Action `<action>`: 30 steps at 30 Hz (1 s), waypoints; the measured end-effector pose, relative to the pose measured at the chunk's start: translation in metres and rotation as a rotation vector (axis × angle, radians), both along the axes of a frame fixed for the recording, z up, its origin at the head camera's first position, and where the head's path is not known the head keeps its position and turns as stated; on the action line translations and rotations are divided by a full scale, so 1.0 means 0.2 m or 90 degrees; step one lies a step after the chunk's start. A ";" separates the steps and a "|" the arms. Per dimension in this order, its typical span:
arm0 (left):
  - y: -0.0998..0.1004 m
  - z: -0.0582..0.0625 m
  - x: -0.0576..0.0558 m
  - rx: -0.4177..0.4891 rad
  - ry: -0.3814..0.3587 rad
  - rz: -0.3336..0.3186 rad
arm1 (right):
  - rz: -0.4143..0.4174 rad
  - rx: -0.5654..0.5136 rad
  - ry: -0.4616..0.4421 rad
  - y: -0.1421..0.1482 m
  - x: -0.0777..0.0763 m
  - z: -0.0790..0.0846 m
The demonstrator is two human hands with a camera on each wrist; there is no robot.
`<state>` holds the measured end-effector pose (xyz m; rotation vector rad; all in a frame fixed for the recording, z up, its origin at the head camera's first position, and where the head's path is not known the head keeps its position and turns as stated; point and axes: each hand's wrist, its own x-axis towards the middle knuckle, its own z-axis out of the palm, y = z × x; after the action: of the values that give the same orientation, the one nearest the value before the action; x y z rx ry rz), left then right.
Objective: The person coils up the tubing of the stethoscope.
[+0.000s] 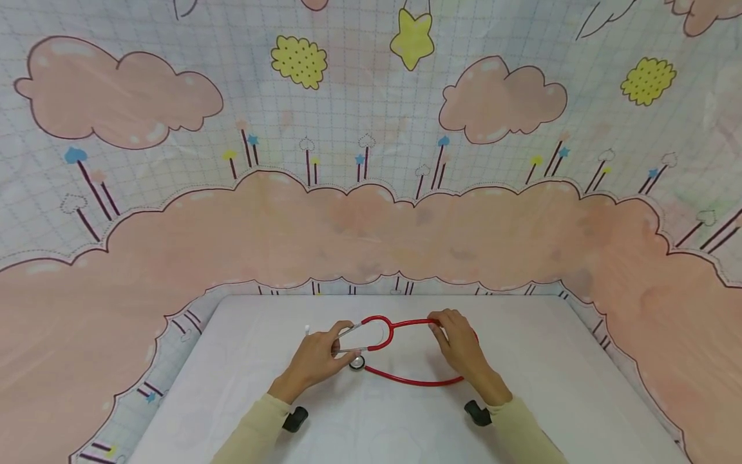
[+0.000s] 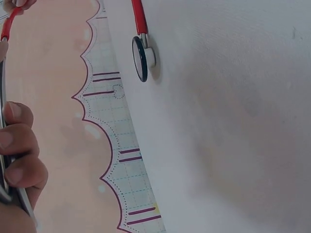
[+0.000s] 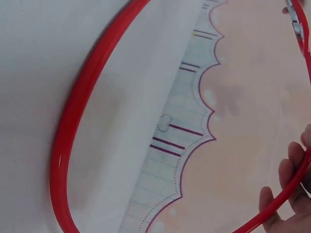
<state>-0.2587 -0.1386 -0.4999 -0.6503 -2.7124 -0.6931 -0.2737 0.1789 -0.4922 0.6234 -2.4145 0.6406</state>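
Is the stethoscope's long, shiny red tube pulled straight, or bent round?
Bent round: the shiny red tube makes a loop by the right hand and curves back to the round, silver-faced chest piece.

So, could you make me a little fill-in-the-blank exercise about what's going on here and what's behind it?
1. The stethoscope has tubing coloured ____.
2. Of the left grip and the right grip, the one holding the metal ear tubes is the ____ one.
3. On the backdrop, the large star is coloured ____.

Missing words: red; left; yellow.
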 end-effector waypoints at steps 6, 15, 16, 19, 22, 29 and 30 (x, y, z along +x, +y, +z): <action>0.01 0.02 0.03 -0.003 -0.005 -0.014 | 0.037 -0.013 0.086 0.02 0.03 0.04; 0.01 0.04 0.06 -0.002 0.013 -0.059 | 0.093 -0.041 0.144 0.01 0.05 0.10; 0.01 0.04 0.06 -0.002 0.015 -0.066 | 0.097 -0.040 0.152 0.00 0.05 0.10; 0.01 0.03 0.07 -0.004 0.018 -0.082 | 0.113 -0.037 0.168 -0.01 0.06 0.12; 0.01 0.03 0.08 -0.008 0.021 -0.097 | 0.128 -0.037 0.180 -0.02 0.07 0.14; 0.00 0.02 0.09 -0.013 0.035 -0.132 | 0.182 -0.050 0.215 -0.08 0.04 0.19; 0.00 0.03 0.09 -0.010 0.039 -0.139 | 0.188 -0.051 0.218 -0.09 0.04 0.20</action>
<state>-0.2403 -0.1382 -0.4944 -0.9655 -2.6187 -0.6888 -0.2658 0.1607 -0.4527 0.9800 -1.9889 0.6831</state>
